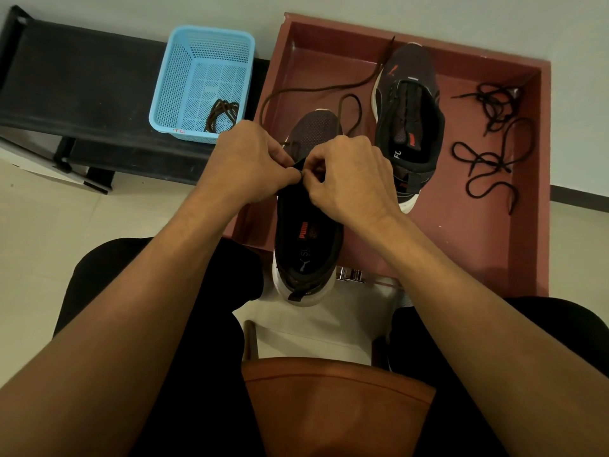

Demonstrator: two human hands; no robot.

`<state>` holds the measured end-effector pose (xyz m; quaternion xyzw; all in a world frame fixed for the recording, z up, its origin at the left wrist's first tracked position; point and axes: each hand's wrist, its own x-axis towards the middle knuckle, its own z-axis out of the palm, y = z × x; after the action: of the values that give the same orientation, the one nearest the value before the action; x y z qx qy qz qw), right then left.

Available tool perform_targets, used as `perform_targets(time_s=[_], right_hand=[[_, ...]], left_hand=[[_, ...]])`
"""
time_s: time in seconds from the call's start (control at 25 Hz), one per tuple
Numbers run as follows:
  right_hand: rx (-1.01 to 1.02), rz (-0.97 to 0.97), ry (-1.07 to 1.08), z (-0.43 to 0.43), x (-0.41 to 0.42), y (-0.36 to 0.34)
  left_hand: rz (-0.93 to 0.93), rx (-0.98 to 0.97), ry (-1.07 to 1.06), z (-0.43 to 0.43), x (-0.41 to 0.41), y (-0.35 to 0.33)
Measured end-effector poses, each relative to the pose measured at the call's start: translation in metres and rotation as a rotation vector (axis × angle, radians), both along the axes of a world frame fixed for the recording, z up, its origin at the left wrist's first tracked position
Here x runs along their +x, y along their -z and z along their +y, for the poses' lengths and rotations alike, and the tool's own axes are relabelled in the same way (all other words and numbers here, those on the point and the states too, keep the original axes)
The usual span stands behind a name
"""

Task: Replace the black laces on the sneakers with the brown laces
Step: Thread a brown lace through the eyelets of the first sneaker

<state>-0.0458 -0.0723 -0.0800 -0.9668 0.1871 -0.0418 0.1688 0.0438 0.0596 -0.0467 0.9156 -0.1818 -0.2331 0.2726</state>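
A dark sneaker [308, 239] with a white sole stands at the near edge of the red tray [461, 245], its heel toward me. My left hand [247, 156] and my right hand [349, 173] meet over its tongue, and both pinch there; a brown lace [316, 88] runs from the toe eyelets and loops across the tray floor. The exact part pinched is hidden by my fingers. A second dark sneaker [410, 117] without a lace lies further back. Two loose black laces [491, 153] lie at the tray's right side.
A blue plastic basket [201, 77] on a black bench [75, 94] holds another bundled brown lace [221, 115]. I sit on a brown seat [336, 400], my knees on either side, over a pale tiled floor.
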Motion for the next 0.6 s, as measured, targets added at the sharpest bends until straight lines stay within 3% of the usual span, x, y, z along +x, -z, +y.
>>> perform_targets(time_s=[0.2,0.48,0.6], right_hand=[[-0.025,0.004,0.006,0.004,0.002,0.002],[0.125,0.013,0.086,-0.001,0.004,0.001],[0.115,-0.001,0.066,-0.005,0.003,0.001]], left_hand=[[0.012,-0.033,0.012,0.001,-0.001,0.002],[0.086,-0.054,0.007,0.003,0.003,0.009],[-0.009,0.005,0.037,-0.002,0.003,0.012]])
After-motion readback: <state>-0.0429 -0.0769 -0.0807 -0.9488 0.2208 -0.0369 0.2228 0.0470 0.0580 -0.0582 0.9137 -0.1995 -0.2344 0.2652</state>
